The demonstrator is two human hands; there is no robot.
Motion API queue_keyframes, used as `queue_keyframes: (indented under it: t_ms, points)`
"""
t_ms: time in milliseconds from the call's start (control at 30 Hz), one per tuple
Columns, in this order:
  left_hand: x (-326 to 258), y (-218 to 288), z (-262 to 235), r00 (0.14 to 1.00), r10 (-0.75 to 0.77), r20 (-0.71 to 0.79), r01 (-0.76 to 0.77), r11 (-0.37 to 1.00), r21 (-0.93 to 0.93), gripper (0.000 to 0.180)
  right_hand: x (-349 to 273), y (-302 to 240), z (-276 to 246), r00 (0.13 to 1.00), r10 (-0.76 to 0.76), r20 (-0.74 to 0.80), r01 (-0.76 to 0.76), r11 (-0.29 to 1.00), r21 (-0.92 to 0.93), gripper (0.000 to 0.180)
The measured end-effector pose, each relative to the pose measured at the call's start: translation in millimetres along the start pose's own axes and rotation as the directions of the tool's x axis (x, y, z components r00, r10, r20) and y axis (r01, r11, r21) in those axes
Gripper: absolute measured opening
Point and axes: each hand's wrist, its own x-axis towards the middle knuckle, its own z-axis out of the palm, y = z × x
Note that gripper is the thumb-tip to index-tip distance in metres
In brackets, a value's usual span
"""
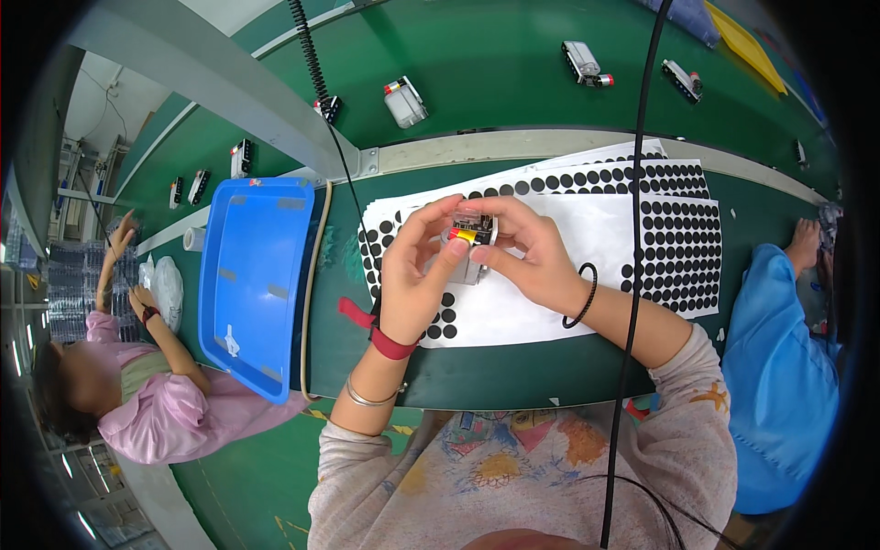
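A small clear plastic unit (473,220) with dark inner parts and a red and yellow cylinder on it is held up between both of my hands. My left hand (410,275) curls round its left side, with the thumb by the cylinder. From the right, the fingers of my right hand (534,249) bend over the top edge and the thumb presses low on the unit. My fingers hide parts of it. Under my hands lie overlapping white sheets (550,316) with rows of black round stickers, some spots bare.
Beyond a pale rail, a green belt (495,82) carries several similar units, one a clear unit (404,103). A blue tray (302,302) stands at left. A black cable (632,229) hangs in front of my right arm; a coiled cord (310,55) hangs above. People sit on both sides.
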Motion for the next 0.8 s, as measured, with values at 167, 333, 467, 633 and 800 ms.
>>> queue_keyframes:
  t_ms: [167, 333, 467, 633, 800]
  points:
    - [-1.4, -5.7, -1.0, 0.991, 0.128, 0.044, -0.13, 0.991, 0.041, 0.039, -2.0, -2.0, -0.1, 0.993, -0.119, 0.007, 0.12, 0.99, -0.07, 0.034]
    - [-4.2, -8.2, 0.6, 0.979, 0.203, 0.034, -0.205, 0.976, 0.072, 0.037, -2.9, 0.2, -1.8, 0.975, -0.218, 0.033, 0.22, 0.954, -0.202, 0.03]
    - [-7.5, -9.1, -1.4, 0.961, 0.263, 0.087, -0.273, 0.951, 0.147, 0.037, -4.7, -2.2, -4.8, 0.965, -0.255, 0.066, 0.262, 0.908, -0.326, 0.031]
    - [-5.2, -2.6, 7.1, 0.975, 0.195, -0.108, -0.189, 0.98, 0.068, 0.035, -4.7, 0.0, -2.2, 0.977, -0.215, -0.01, 0.205, 0.945, -0.256, 0.04]
    - [-5.1, -7.8, 1.8, 0.935, 0.336, -0.112, -0.299, 0.918, 0.261, 0.03, -5.0, 3.0, -2.0, 0.955, -0.293, -0.04, 0.262, 0.901, -0.346, 0.047]
